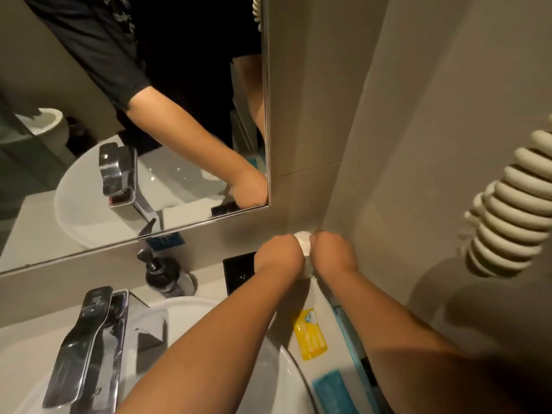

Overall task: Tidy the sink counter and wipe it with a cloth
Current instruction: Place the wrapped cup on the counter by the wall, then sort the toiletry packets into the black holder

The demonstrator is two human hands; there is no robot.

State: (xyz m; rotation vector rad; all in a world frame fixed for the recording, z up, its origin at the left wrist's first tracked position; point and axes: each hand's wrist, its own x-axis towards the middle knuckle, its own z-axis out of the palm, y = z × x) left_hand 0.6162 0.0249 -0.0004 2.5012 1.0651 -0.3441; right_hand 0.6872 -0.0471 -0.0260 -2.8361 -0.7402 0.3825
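Both my hands meet at the back right corner of the counter, over a small white round-topped object, perhaps a lidded cup or bottle. My left hand grips its left side and my right hand grips its right side. Most of the object is hidden between my fingers. A black tray lies just left of my left hand. No cloth is in view.
A dark soap pump bottle stands behind the white basin. The chrome tap is at the lower left. A yellow sachet and blue packets lie right of the basin. A coiled cream cord hangs on the right wall; a mirror is above.
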